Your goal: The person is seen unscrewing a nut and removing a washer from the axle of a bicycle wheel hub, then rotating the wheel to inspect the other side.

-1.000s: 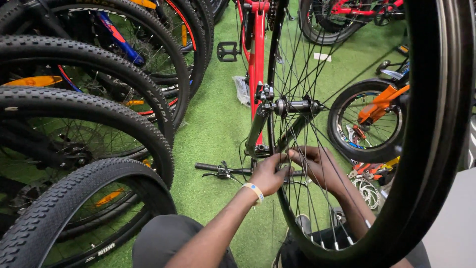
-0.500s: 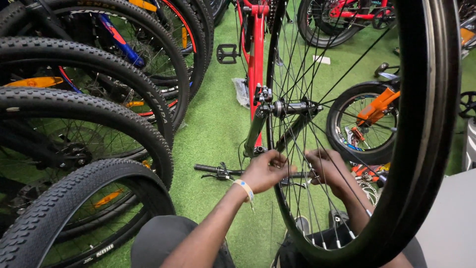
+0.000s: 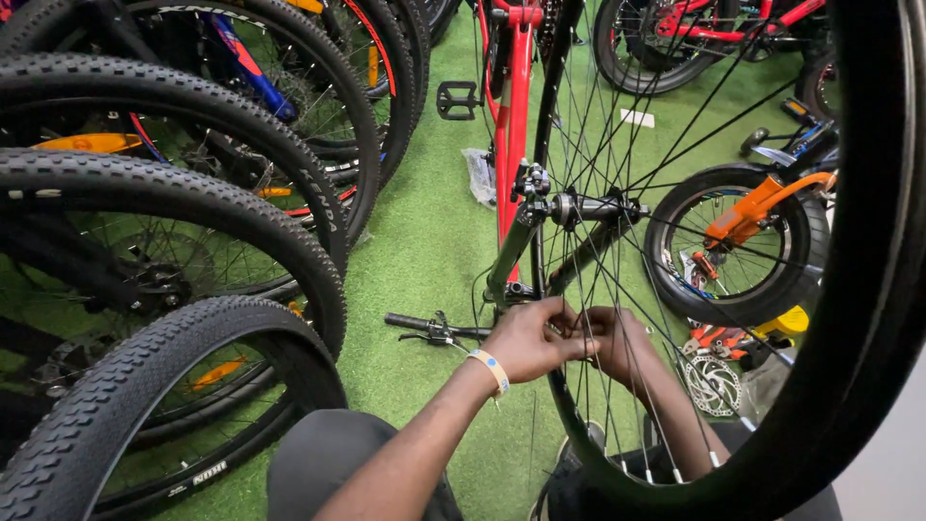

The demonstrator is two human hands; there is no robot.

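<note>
Fingers of the left hand [image 3: 529, 340] and the right hand [image 3: 617, 345] are pinching closed on thin spokes [image 3: 588, 289]; these look stiff but bendable, best held near the rim [image 3: 569, 415] just below.

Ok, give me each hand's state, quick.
Left hand: closed, fingers pinching the spokes.
Right hand: behind the spokes, fingers curled; grip cannot be told.
</note>
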